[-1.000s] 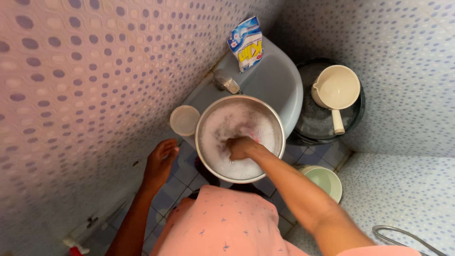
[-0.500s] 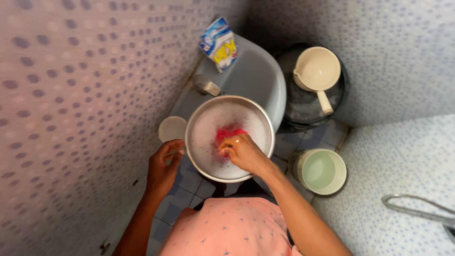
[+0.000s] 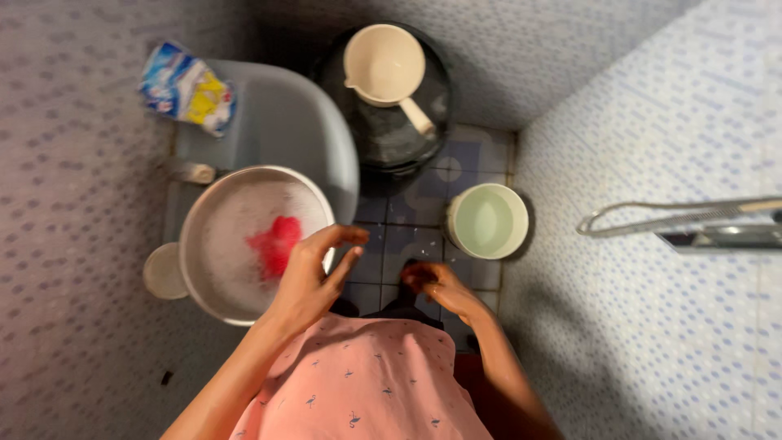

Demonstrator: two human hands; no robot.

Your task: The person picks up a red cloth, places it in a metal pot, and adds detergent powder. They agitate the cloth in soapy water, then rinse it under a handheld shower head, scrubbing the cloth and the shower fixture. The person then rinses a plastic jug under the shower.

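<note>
One package is in sight: a soft pouch (image 3: pixel 189 88), crumpled and lying on the far left corner of the grey basin top (image 3: pixel 285 122), against the dotted wall. It is mostly blue and white, with a bright yellow patch across its middle. Its top edge looks torn open. No signs or screens show.

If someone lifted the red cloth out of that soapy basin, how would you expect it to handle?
The red cloth lies bunched in suds in the metal basin, so it is probably limp and would droop. Soaked, it likely feels heavy for its size and drips. The foam suggests it is slippery.
</note>
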